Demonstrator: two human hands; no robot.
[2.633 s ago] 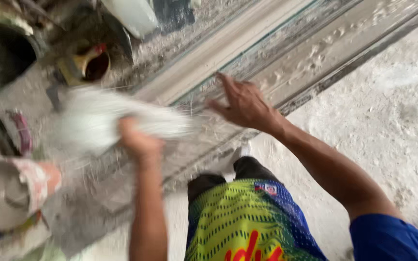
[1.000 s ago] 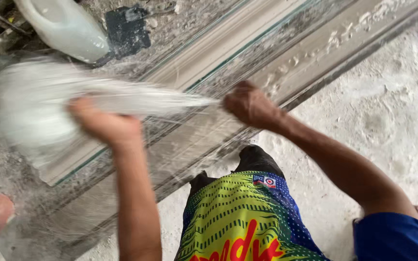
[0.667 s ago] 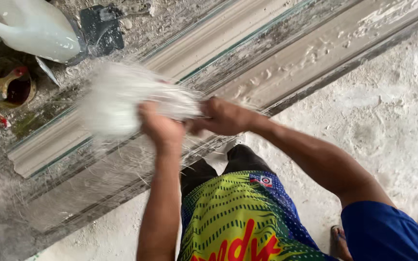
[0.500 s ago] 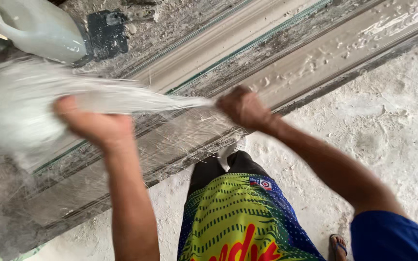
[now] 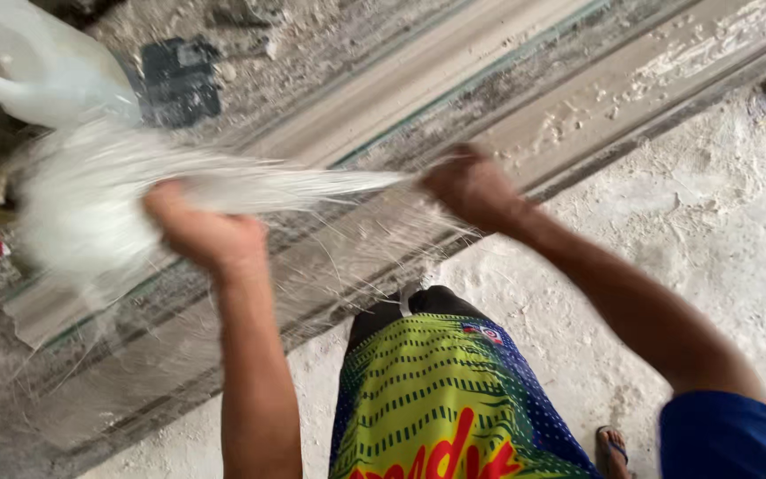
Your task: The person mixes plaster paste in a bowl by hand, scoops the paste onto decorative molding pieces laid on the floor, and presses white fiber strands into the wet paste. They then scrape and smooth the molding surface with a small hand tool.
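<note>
A bundle of fine white glass-like fibres (image 5: 90, 208) stretches across the view. My left hand (image 5: 210, 235) grips the thick fluffy part of it at the left. My right hand (image 5: 467, 186) pinches the thin drawn-out end at the right, so a taut strand runs between the two hands. Loose fibres trail down over a long pale moulding form (image 5: 454, 89) that lies slantwise below the hands. Both hands are blurred by motion.
A white plastic jug (image 5: 37, 62) stands at the top left beside a dark square block (image 5: 179, 80). Dusty white floor (image 5: 667, 222) spreads to the right. My yellow, green and blue shorts (image 5: 445, 399) and a sandalled foot (image 5: 613, 448) show at the bottom.
My hands came together on the fibre bundle, then pulled apart again, drawing the fibres out between them. The left hand now sits nearer the middle than half a second ago.
</note>
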